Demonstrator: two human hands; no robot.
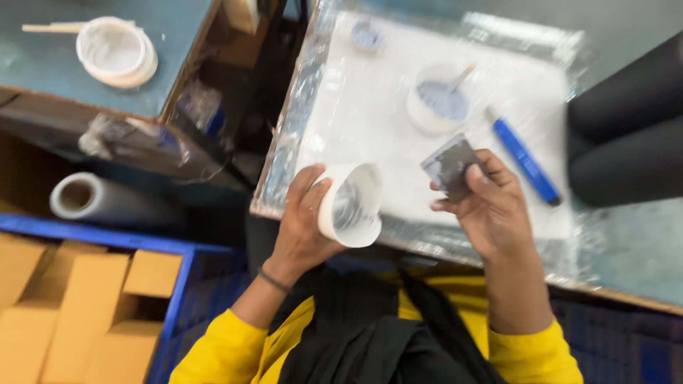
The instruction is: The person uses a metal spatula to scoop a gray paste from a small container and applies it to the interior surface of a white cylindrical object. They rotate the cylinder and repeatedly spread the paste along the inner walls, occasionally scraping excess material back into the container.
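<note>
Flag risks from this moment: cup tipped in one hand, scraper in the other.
1. The left hand holds the white cup tilted on its side at the table edge; grey residue inside could drip onto the person's lap.
2. The right hand pinches the grey scraper by a corner; it may slip.
3. The blue pen and the second cup sit close by; a sweep could knock them.

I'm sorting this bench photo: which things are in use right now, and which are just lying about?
In use:
left hand holding a white cup, tilted
right hand holding a flat grey scraper

Lying about:
white bowl with a stick
blue pen
white tub on the far bench
plastic roll
cardboard boxes
</note>
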